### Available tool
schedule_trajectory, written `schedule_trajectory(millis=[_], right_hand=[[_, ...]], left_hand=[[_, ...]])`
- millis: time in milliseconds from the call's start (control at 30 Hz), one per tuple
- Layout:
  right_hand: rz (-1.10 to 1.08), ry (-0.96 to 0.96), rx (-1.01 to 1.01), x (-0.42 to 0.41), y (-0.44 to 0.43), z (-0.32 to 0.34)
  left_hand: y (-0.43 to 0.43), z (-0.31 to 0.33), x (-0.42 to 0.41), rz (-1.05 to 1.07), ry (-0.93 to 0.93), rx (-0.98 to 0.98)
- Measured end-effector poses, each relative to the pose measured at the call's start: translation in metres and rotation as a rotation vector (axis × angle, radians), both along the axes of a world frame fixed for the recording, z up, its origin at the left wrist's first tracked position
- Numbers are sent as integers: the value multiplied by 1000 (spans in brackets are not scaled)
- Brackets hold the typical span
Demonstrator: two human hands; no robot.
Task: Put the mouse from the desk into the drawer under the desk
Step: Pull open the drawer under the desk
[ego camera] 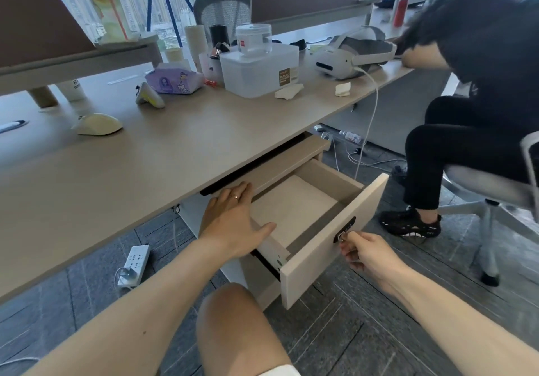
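**Hands at open drawer, mouse on desk**

Left hand (236,218) spread flat, palm down, fingers reaching over the side of one pulled-out drawer (329,247). Right hand (366,254) pinching the key at the drawer-front lock (344,230). Both forearms stretched forward. One mouse (97,125), pale cream and rounded, on the desk (180,142), well apart from both hands.

A purple tissue pack (174,81) sits near a clear plastic box (258,68). A white headset (354,52) lies further right.
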State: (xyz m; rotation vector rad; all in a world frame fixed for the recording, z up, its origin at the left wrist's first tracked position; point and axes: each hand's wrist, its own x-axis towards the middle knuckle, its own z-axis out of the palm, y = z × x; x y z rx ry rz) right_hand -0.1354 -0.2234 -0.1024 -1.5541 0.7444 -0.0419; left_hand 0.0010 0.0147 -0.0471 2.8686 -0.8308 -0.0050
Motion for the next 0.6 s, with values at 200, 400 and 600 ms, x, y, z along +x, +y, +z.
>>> schedule_trajectory(millis=[200,400,600], right_hand=[[-38,-5,29,-35,-10,0],[-49,2,36,-46,-14,-3],[-50,13,18,-46,-15,-6]], left_hand=[[-4,4,-7,19,46,87],[-4,2,-5,15,43,106],[-3,1,-6,9,20,124]])
